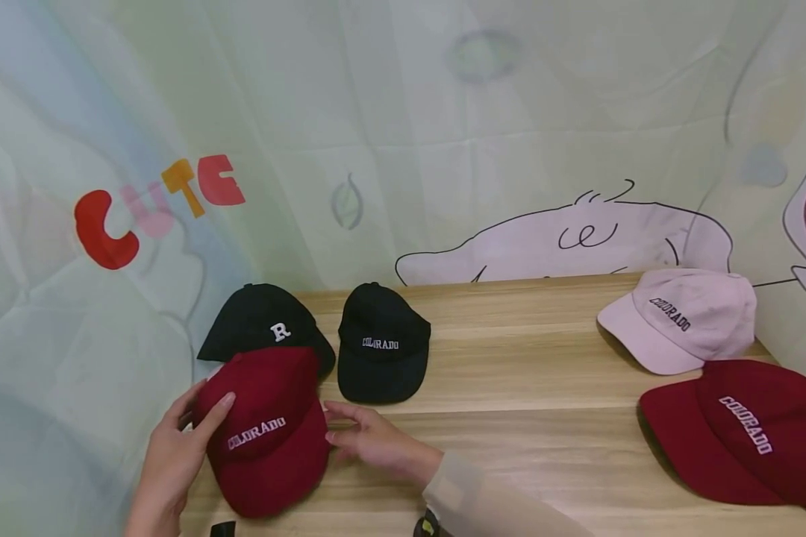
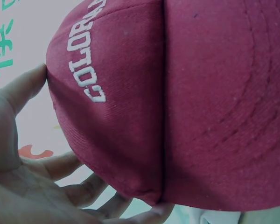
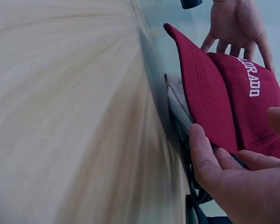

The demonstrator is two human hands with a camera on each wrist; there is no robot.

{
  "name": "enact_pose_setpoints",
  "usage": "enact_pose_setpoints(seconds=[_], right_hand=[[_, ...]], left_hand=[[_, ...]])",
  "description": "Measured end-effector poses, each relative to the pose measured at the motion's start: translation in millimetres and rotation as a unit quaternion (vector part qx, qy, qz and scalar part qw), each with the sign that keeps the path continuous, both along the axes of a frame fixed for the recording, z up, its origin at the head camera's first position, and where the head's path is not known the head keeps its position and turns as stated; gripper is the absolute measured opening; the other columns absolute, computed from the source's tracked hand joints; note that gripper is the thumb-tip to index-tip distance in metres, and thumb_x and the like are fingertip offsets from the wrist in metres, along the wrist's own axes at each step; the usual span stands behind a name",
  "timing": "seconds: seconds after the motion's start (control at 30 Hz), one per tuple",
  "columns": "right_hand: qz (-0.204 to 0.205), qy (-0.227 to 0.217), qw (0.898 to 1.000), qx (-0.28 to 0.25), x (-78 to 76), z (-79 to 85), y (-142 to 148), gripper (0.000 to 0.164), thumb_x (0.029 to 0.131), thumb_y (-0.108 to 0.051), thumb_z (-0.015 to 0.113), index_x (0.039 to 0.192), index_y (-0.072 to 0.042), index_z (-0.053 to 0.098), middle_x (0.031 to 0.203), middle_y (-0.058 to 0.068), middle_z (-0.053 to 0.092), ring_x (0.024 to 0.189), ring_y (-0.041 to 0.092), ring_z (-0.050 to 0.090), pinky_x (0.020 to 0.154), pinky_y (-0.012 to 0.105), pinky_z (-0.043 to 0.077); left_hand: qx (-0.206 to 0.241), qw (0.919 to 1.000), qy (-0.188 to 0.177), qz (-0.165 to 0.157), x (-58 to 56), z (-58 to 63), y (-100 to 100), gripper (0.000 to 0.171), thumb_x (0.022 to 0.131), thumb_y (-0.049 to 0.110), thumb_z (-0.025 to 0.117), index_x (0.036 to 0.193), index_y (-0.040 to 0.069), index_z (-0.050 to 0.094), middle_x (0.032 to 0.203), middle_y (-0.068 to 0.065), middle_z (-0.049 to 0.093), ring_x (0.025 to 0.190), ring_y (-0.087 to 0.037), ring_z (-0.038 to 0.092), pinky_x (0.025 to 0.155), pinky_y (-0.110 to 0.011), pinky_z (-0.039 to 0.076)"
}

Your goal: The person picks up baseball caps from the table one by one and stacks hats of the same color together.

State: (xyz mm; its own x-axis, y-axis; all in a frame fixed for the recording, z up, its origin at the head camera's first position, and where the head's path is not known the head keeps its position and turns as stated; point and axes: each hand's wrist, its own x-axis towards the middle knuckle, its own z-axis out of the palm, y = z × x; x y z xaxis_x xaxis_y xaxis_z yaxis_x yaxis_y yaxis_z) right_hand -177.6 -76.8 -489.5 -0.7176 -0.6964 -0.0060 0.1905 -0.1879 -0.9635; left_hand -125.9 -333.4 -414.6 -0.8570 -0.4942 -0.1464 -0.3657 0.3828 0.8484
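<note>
A dark red cap with white COLORADO lettering sits at the front left, its visor toward me. My left hand holds its crown from the left, the thumb lying on the front of the fabric. In the left wrist view the other fingertips of the left hand meet the crown's edge. My right hand is at the cap's right side, fingers extended and fingertips at its edge. Behind the red cap stands a black cap with a white R, partly covered by it.
A black COLORADO cap stands just right of the R cap. Farther right on the wooden table are a pale pink cap and a second red cap. A printed cloth hangs along the back and sides.
</note>
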Motion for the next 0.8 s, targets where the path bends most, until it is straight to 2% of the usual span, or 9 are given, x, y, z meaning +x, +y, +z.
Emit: enact_pose_setpoints(seconds=[0.1, 0.3, 0.47, 0.8], right_hand=[[-0.003, 0.007, 1.000, 0.000, -1.3, 2.7, 5, 0.053, 0.095, -0.002, 0.054, 0.145, 0.001, 0.037, 0.138, 0.018, 0.049, 0.100, 0.024, 0.061, 0.085, 0.049, 0.054], [-0.008, 0.030, 1.000, -0.008, -6.2, 5.4, 16, 0.052, 0.096, 0.000, 0.052, 0.145, 0.001, 0.037, 0.141, 0.020, 0.045, 0.107, 0.029, 0.058, 0.090, 0.059, 0.049], [-0.031, 0.036, 0.999, -0.007, -9.6, 7.3, 28, 0.052, 0.095, 0.002, 0.050, 0.146, 0.002, 0.036, 0.142, 0.024, 0.043, 0.111, 0.031, 0.056, 0.090, 0.060, 0.048], [-0.058, 0.066, 0.996, -0.008, -9.6, 13.7, 54, 0.052, 0.097, 0.000, 0.048, 0.147, 0.001, 0.033, 0.144, 0.023, 0.040, 0.114, 0.031, 0.054, 0.092, 0.063, 0.045]], left_hand=[[0.000, 0.9999, 0.008, -0.009, -1.4, 3.0, 5, 0.093, 0.083, 0.063, 0.062, 0.155, 0.021, 0.019, 0.154, -0.018, 0.025, 0.133, -0.034, 0.025, 0.103, -0.059, 0.038], [-0.008, 0.9991, 0.032, -0.027, -6.8, 10.0, 16, 0.090, 0.085, 0.059, 0.063, 0.155, 0.021, 0.021, 0.155, -0.015, 0.026, 0.134, -0.034, 0.024, 0.099, -0.057, 0.041], [-0.023, 0.9961, 0.065, -0.055, -11.1, 15.3, 29, 0.084, 0.089, 0.051, 0.063, 0.154, 0.018, 0.022, 0.153, -0.016, 0.028, 0.133, -0.035, 0.025, 0.095, -0.056, 0.043], [-0.033, 0.9878, 0.112, -0.103, -22.1, 24.0, 54, 0.081, 0.091, 0.046, 0.063, 0.155, 0.018, 0.021, 0.151, -0.016, 0.030, 0.132, -0.033, 0.026, 0.097, -0.063, 0.041]])
